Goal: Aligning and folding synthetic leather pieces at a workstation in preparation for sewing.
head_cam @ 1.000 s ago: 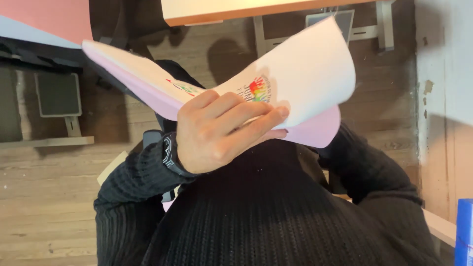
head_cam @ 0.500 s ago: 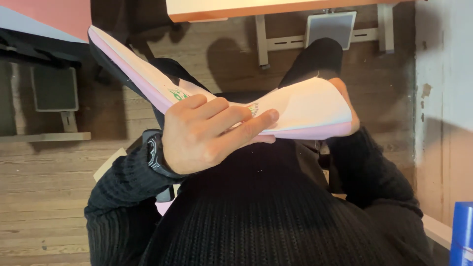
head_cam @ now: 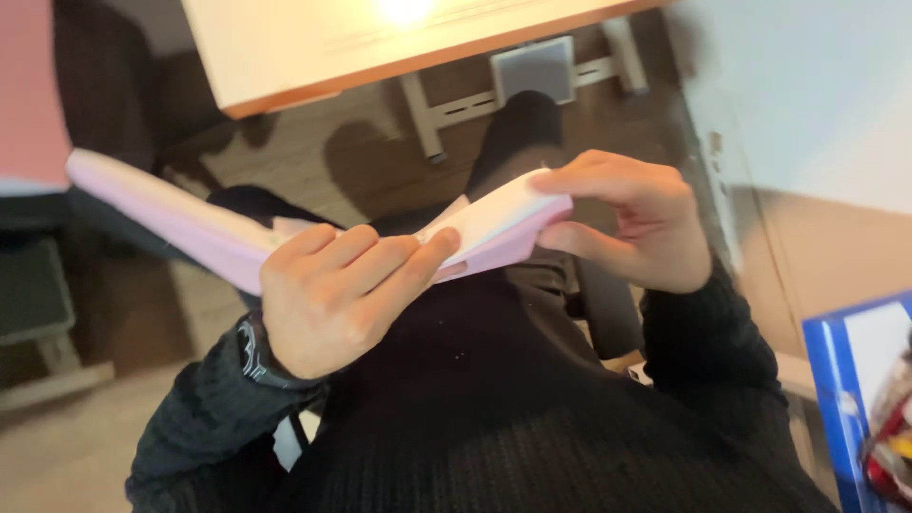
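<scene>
One pink book (head_cam: 180, 223) – two hands: left hand (head_cam: 332, 294) curled over its middle, right hand (head_cam: 632, 218) pinching its edge.

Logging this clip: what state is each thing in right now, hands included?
Pink book: open, held above the lap, tilted.
White pages: bent over at the right edge.
Left hand: fingers curled over the book's middle.
Right hand: grip pinching the page edge.
Wristwatch: on left wrist.

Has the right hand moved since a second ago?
Yes. The right hand was hidden behind the raised page; now it shows, pinching the right edge of the pink book below the table edge.
</scene>
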